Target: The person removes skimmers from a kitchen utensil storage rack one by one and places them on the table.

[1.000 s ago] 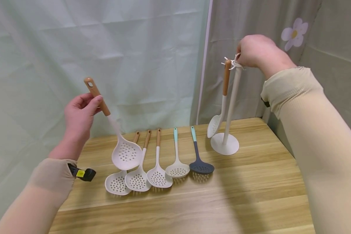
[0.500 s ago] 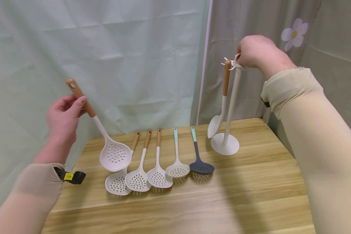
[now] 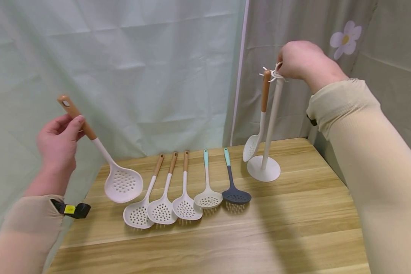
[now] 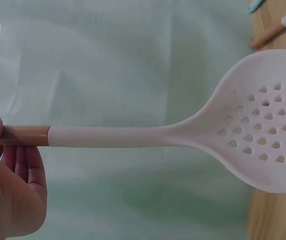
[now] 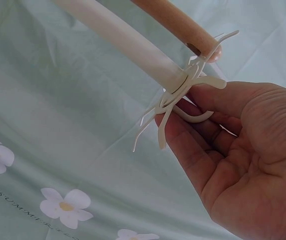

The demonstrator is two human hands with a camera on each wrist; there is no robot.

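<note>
At the lower left of the head view, a beige sleeve [image 3: 24, 232] is seen with a black strap and yellow tag at the wrist. Just above it, the left hand [image 3: 56, 142] is raised off the surface's left edge, and a white slotted spoon [image 3: 123, 184] is held by its wooden handle, which is pinched between thumb and curled fingers [image 4: 27, 172]. The handle is tilted toward the upper left of the frame, and the perforated bowl hangs low, just above the wooden surface [image 3: 226, 236] and just left of a row of utensils.

Along the right side of the frame, the right forearm is seen in a second beige sleeve [image 3: 370, 160].

Across the middle of the surface, five slotted spoons are laid side by side with bowls toward the viewer: three white ones with wooden handles [image 3: 161, 211], a pale one with a mint handle [image 3: 207, 198] and a dark one with a mint handle [image 3: 236, 196].

Farther back, right of centre, a white stand [image 3: 263, 168] with a round base and upright pole is placed on the surface. One wooden-handled spoon [image 3: 251, 146] is hung from its top. The hook ring [image 5: 188, 92] at the top of the pole is gripped by the right hand [image 3: 299, 59], with fingers curled under the hooks.

Behind everything, a pale green curtain [image 3: 140, 68] and a grey flowered cloth [image 3: 346, 38] are hung.
</note>
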